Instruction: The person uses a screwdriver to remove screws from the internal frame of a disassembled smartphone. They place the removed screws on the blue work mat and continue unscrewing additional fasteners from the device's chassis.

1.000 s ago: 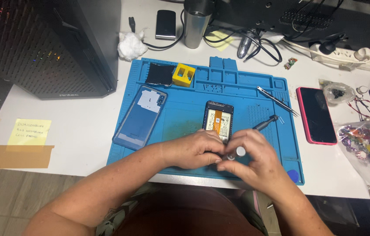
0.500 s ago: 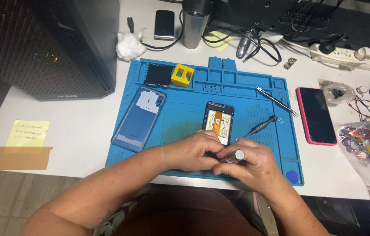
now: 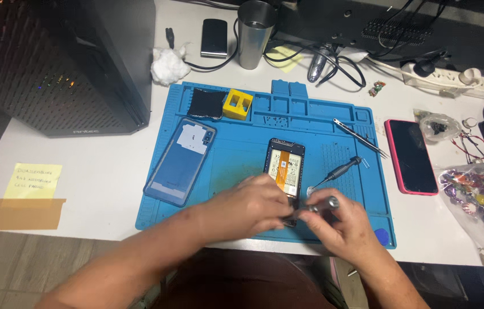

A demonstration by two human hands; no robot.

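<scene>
An opened phone (image 3: pixel 285 169) with its orange-labelled battery showing lies on the blue repair mat (image 3: pixel 236 160). My left hand (image 3: pixel 250 206) rests on the phone's near end and holds it down. My right hand (image 3: pixel 339 226) grips a small metal screwdriver (image 3: pixel 322 204), whose tip points at the phone's bottom edge under my left fingers. The phone's near end is hidden by my hands. Its removed blue back cover (image 3: pixel 182 160) lies on the mat to the left.
A second screwdriver (image 3: pixel 339 171) and tweezers (image 3: pixel 359 137) lie on the mat's right side. A yellow block (image 3: pixel 237 103) and black pad (image 3: pixel 206 103) sit at the mat's far edge. A red-cased phone (image 3: pixel 412 155), computer tower (image 3: pixel 64 63), metal cup (image 3: pixel 255 33) and candy bag (image 3: pixel 479 197) surround it.
Both hands stayed at the phone's near end. My right hand shifted slightly with the screwdriver, and the view moved a little.
</scene>
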